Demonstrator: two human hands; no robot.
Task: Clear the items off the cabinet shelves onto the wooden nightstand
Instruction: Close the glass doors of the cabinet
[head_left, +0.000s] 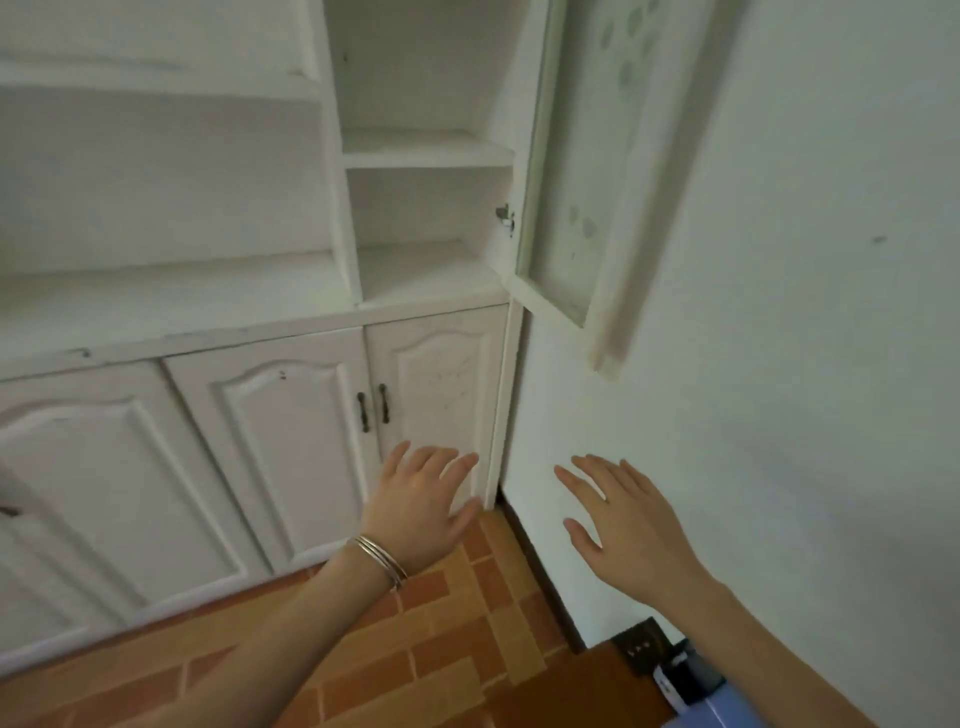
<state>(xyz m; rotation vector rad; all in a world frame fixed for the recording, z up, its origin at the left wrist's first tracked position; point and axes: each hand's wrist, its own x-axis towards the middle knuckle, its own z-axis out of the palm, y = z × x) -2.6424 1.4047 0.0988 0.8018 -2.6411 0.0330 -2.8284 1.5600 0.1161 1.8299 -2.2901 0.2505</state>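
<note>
- Found nothing to lift on the white painted cabinet shelves (426, 148) — every board in view bare, with the upper tiers cut off by the frame.
- Ran left to right along their long axis, open fronts facing the person, up and ahead of both sets of fingers.
- Showed only a corner of the brown wooden nightstand (561, 691), low at the right behind the wrists, beside a black object (644, 647) and a pale blue object (727, 714), both too cropped to name.
- Held the left hand (421, 504), silver bangles (382, 561) at the wrist, flat and empty with fingers spread before a white panelled lower door (441, 384) — the nearer one to the shelves.
- Held the right hand (628, 525) likewise splayed and empty, before the plain pale wall (779, 364), nearer the nightstand.
- Judged the clearing likely done.
</note>
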